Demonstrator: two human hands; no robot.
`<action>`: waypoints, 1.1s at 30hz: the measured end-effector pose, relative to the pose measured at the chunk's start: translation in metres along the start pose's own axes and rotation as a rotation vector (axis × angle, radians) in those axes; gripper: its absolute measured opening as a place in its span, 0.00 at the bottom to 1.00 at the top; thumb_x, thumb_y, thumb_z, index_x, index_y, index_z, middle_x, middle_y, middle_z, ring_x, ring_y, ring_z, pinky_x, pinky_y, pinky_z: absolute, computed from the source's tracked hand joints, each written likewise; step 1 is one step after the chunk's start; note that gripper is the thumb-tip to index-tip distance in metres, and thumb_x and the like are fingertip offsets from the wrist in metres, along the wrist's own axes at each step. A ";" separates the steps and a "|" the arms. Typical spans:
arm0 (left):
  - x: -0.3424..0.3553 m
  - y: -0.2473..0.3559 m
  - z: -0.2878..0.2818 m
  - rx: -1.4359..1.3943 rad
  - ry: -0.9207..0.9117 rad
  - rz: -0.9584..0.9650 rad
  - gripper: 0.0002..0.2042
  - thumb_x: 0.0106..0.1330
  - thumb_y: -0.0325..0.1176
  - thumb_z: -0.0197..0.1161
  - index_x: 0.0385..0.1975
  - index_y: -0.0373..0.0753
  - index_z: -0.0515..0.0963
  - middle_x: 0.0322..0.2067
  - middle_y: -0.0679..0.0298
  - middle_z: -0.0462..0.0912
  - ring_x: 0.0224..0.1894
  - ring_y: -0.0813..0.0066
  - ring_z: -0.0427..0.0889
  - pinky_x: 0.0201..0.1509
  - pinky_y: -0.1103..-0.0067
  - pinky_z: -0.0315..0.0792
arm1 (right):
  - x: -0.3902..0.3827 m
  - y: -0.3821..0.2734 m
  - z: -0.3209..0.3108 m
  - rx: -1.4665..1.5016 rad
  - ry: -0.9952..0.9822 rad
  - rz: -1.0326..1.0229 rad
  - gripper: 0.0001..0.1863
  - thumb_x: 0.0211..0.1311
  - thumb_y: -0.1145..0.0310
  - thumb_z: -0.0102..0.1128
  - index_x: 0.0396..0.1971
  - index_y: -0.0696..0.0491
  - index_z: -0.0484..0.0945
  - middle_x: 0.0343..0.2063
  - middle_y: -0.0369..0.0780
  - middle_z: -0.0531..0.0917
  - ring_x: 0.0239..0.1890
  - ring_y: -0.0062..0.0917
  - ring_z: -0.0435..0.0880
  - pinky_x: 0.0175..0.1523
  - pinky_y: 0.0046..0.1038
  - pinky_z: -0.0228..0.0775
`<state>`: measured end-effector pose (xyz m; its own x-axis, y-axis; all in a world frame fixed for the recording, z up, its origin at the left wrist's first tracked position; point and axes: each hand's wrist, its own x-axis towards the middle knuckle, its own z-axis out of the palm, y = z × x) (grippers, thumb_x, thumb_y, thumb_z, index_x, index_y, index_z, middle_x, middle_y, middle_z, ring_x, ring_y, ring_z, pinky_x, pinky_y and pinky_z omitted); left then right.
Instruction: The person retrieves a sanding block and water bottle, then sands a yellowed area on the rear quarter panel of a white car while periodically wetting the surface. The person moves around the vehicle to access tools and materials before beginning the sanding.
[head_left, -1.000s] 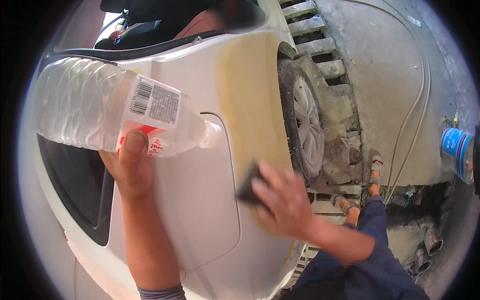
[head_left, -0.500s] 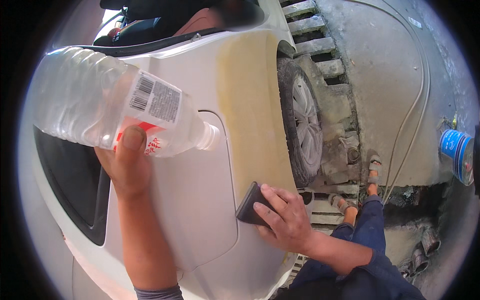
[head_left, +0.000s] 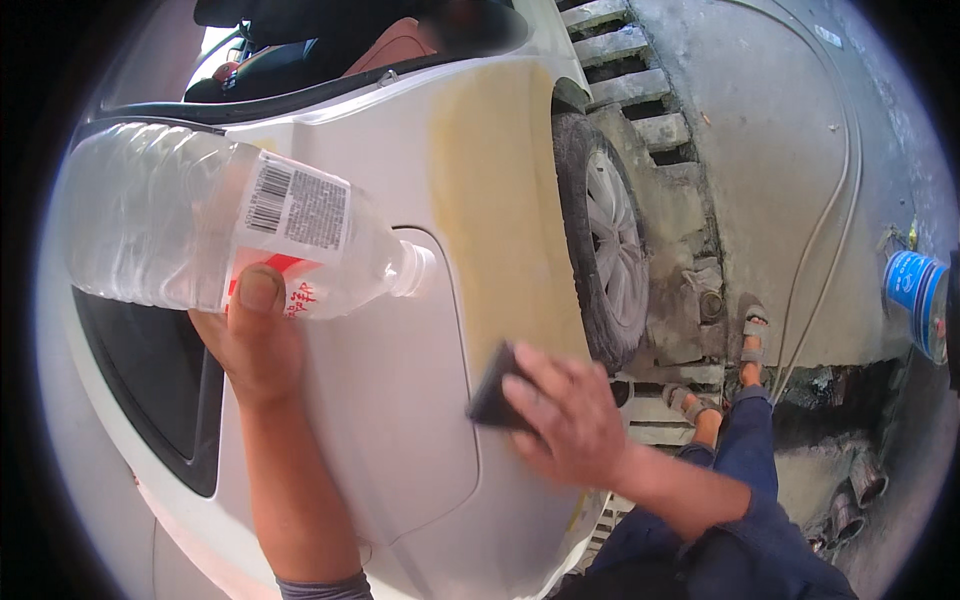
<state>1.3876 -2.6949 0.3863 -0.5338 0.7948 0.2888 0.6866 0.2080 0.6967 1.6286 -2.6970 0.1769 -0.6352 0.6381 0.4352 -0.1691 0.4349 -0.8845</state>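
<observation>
My left hand (head_left: 262, 340) is closed round a clear plastic bottle (head_left: 150, 220) with a white and red label. The bottle lies nearly level above the car, its white neck end toward the right. My right hand (head_left: 575, 415) grips a dark sanding block (head_left: 493, 390), slightly blurred, against the white car panel (head_left: 390, 400). Block and fingers lie at the lower end of a yellowish-beige filler patch (head_left: 500, 220), which runs along the fender beside the wheel arch. The block's underside is hidden.
Right of the panel is the car wheel (head_left: 610, 240). A slotted concrete drain (head_left: 625, 90) runs past it. Farther right, a hose (head_left: 835, 200) lies on the floor and a blue-labelled container (head_left: 915, 300) stands. Metal cans (head_left: 850, 510) lie lower right. My sandalled feet (head_left: 752, 340) are beside the drain.
My right hand and the sanding block have moved slightly up along the panel. The bottle in my left hand has shifted a little lower at its base end.
</observation>
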 end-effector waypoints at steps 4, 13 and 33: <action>0.000 -0.005 -0.006 0.058 -0.014 -0.065 0.33 0.63 0.47 0.62 0.64 0.30 0.66 0.54 0.55 0.77 0.55 0.65 0.78 0.60 0.70 0.72 | 0.105 0.046 0.002 -0.145 0.128 -0.001 0.40 0.50 0.64 0.68 0.66 0.51 0.65 0.65 0.45 0.70 0.52 0.40 0.74 0.51 0.43 0.66; 0.002 0.004 0.007 0.025 0.024 0.008 0.40 0.60 0.54 0.66 0.65 0.31 0.65 0.56 0.55 0.75 0.57 0.64 0.78 0.62 0.68 0.72 | 0.018 0.012 -0.007 0.024 0.004 0.006 0.39 0.51 0.67 0.68 0.65 0.52 0.65 0.66 0.47 0.70 0.58 0.42 0.74 0.59 0.45 0.64; 0.000 0.003 0.008 0.035 -0.002 0.000 0.38 0.63 0.50 0.65 0.66 0.30 0.63 0.58 0.55 0.74 0.59 0.63 0.76 0.64 0.67 0.70 | 0.122 0.051 -0.002 -0.115 0.127 -0.004 0.34 0.48 0.66 0.67 0.60 0.50 0.72 0.64 0.47 0.71 0.51 0.39 0.76 0.50 0.41 0.67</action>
<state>1.3938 -2.6901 0.3833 -0.5323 0.7962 0.2876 0.7038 0.2275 0.6730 1.5441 -2.5950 0.1850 -0.5328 0.7083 0.4630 -0.0796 0.5028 -0.8607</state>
